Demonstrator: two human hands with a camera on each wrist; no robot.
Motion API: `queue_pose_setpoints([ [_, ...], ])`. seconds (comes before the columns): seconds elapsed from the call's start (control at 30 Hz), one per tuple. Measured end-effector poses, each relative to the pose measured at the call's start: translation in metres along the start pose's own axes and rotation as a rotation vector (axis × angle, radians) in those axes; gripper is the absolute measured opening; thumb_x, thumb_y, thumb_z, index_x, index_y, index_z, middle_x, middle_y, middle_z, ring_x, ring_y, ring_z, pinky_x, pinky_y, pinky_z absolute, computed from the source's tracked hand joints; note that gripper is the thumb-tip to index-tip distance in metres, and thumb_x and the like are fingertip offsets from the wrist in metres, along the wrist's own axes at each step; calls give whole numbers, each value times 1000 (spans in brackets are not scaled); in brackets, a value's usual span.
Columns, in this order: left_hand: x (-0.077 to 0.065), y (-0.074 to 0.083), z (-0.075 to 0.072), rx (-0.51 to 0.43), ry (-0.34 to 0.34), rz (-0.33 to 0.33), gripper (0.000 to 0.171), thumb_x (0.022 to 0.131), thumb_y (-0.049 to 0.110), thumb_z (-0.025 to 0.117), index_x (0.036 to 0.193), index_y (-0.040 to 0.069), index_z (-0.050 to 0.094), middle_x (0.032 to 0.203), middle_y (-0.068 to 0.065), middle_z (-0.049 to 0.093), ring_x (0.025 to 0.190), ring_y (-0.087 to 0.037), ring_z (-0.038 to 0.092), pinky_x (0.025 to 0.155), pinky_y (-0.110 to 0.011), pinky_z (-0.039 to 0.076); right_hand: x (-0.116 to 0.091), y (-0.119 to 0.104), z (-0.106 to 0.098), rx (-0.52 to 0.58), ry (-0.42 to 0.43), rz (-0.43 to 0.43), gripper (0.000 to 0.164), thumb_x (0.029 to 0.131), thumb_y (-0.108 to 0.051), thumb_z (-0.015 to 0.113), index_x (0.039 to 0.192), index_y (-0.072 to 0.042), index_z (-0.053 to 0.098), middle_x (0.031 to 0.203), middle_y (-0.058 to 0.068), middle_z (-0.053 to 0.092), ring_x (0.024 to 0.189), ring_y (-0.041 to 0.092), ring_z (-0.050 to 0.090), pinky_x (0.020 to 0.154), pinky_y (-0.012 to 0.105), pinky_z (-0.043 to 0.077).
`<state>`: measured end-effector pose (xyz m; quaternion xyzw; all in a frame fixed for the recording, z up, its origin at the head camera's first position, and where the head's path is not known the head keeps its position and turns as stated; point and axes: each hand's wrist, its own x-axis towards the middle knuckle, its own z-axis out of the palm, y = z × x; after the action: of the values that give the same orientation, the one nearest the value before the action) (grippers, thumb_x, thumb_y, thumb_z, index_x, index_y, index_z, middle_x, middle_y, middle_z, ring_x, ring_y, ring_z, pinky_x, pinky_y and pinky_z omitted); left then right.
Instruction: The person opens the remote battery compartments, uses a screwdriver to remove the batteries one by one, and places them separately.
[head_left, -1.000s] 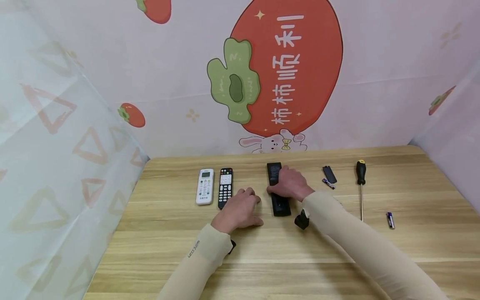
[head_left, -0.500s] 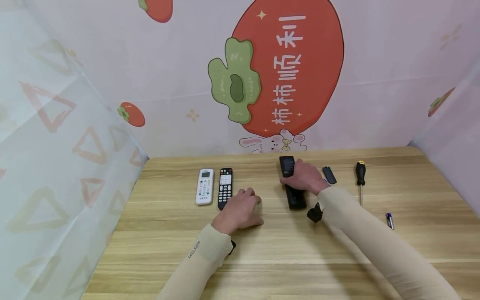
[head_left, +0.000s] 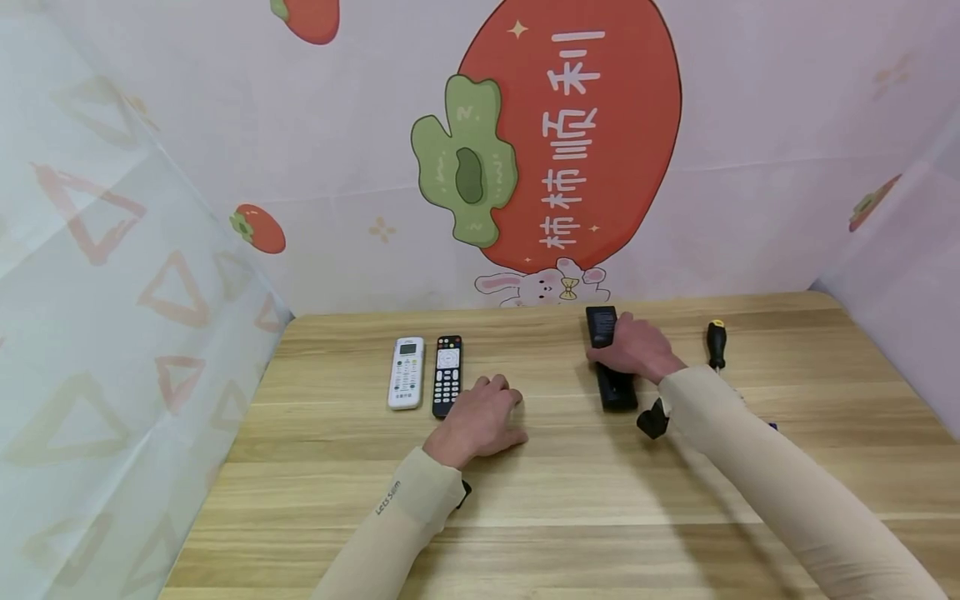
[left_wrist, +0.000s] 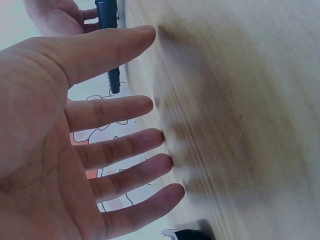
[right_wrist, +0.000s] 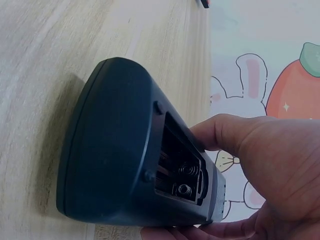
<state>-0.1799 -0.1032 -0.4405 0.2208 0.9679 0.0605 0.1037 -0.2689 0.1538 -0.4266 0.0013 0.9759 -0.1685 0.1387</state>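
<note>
Remote control (right_wrist: 105,145), black and back-up, is at the far side of the tabletop (head_left: 540,533), contact unclear; the right hand (head_left: 636,348) grips its long edges, presumably keeping the open battery compartment (right_wrist: 181,167) exposed. The left hand (head_left: 478,421), fingers loosely spread, holds nothing.

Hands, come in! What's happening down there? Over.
Left hand: fingers spread, holding nothing. Right hand: gripping black remote, battery bay uncovered, springs showing. Right sleeve partly hiding screwdriver in head view.
</note>
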Motion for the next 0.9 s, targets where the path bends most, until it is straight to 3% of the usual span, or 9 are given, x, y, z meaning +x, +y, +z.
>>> queue_pose_setpoints([
  [0.9,-1,0,-4,21,15,6,52,89,45,77,128,11,70,124,-9,61,108,-26,57,88,-41,52,-2,8,1,-41,-57,-1,77,88,-47,69,125,16,45,96,22,57,80,33,59,65,39,50],
])
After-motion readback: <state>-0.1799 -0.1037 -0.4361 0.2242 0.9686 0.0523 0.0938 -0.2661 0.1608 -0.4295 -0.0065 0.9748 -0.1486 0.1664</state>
